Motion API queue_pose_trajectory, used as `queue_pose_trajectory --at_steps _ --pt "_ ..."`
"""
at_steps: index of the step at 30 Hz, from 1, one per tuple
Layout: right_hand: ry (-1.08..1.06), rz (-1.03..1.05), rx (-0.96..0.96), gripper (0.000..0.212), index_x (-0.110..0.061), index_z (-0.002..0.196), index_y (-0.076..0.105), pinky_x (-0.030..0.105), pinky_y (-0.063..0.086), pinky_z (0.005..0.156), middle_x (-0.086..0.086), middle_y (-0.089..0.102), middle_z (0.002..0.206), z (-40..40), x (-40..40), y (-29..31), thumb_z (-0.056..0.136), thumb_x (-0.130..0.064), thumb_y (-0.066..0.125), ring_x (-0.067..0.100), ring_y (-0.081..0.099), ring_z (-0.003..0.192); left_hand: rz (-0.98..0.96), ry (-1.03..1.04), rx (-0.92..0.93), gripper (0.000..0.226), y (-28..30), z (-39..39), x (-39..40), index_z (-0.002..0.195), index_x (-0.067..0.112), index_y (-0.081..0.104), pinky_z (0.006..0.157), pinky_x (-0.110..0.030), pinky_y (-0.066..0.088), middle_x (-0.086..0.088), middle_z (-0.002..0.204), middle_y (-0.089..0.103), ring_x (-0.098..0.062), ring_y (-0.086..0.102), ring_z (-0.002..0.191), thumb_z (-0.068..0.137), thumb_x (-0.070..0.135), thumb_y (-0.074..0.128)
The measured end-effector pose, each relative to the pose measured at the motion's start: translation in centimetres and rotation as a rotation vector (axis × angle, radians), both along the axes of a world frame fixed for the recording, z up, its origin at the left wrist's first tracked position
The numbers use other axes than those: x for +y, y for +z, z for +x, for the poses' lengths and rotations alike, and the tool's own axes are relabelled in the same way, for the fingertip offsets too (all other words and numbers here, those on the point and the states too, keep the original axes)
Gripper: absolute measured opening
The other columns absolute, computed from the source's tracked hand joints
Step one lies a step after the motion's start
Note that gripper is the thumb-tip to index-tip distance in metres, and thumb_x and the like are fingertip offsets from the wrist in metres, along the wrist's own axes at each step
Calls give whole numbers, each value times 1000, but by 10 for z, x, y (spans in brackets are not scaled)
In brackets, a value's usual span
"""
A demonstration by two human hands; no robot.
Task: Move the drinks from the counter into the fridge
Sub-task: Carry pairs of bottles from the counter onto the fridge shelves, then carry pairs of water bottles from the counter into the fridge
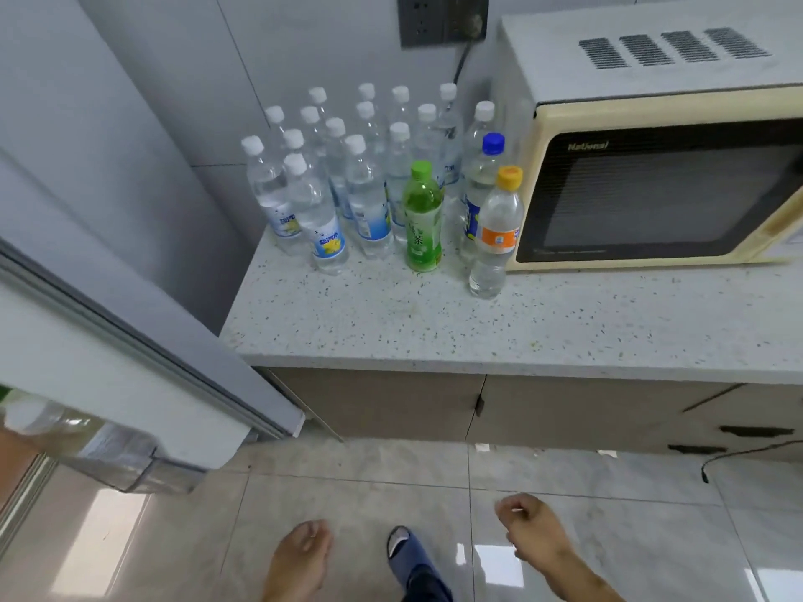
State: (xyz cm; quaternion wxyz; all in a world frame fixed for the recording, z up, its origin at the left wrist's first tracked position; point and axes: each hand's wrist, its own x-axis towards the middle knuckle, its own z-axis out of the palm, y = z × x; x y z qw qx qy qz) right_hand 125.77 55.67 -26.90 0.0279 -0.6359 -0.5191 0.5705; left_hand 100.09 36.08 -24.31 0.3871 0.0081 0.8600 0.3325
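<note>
Several clear white-capped water bottles (323,210) stand clustered at the back left of the speckled counter (434,332). In front of them stand a green tea bottle (421,219), a blue-capped bottle (480,197) and an orange-capped bottle (497,236). The open fridge door (130,375) swings in from the left, its shelf bin (126,462) holding a clear bottle. My left hand (302,553) hangs low, fingers loosely curled, holding nothing. My right hand (528,523) is low at the right, fingers curled and empty. Both hands are well below the counter.
A cream microwave (652,176) fills the counter's right side, close beside the orange-capped bottle. A wall socket with a plugged cable (443,19) is above. Cabinet doors (478,406) lie under the counter. A blue slipper (413,558) rests on the tiled floor.
</note>
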Motion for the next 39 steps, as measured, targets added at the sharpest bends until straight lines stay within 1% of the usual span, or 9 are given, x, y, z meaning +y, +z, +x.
queue_pose_trajectory --at_steps 5,10,16,19,22,27,30,35,39 --pt "76 114 114 14 -14 91 70 29 48 67 1 65 78 -65 44 39 93 -28 65 23 67 81 211 -39 -10 20 22 -25 69 87 13 69 55 -28 52 -7 85 76 -19 66 70 97 29 60" --pt "150 328 233 8 -25 90 70 27 52 66 -7 63 72 -130 94 85 92 -32 66 9 60 68 404 -101 9 16 62 -54 134 100 32 67 65 -21 55 7 93 75 -8 70 85 96 44 57" --pt "59 451 334 7 -27 97 68 25 56 68 -2 69 82 -172 131 115 91 -29 66 11 65 75 551 -113 80 15 89 -83 176 108 36 64 69 -23 59 10 98 73 -5 70 88 96 40 57" --pt "-58 562 341 7 -24 98 67 11 47 60 -3 66 75 -172 151 120 92 -27 66 1 59 66 596 -93 114 13 96 -88 197 106 38 64 71 -28 60 9 95 74 -9 71 86 96 30 60" --pt "-153 647 315 7 -25 99 64 9 45 57 -5 61 69 -161 170 125 93 -25 66 -2 57 64 636 -69 122 16 104 -83 220 106 39 64 67 -26 58 6 99 73 -9 70 87 94 28 63" --pt "14 721 409 11 -29 97 63 11 44 58 -12 60 69 -160 187 140 91 -22 68 3 55 64 689 -11 218 16 127 -88 266 104 40 62 66 -26 57 1 108 67 -14 69 92 92 30 64" --pt "143 760 498 13 -27 98 63 12 44 58 -16 58 70 -186 196 164 89 -18 69 4 55 65 674 111 354 21 144 -101 286 109 38 61 74 -33 60 12 108 64 -9 67 93 90 29 64" --pt "311 844 588 34 -21 125 60 13 49 77 -12 61 110 -261 219 217 92 -23 68 1 58 96 650 295 564 45 180 -140 311 131 36 51 83 -25 46 11 127 54 -6 57 109 88 33 66" --pt "392 956 555 50 -14 142 47 21 35 106 -2 49 137 -324 243 260 95 -23 63 14 47 126 612 309 626 57 205 -167 329 141 32 44 88 -26 39 7 139 41 -3 46 107 89 37 65"
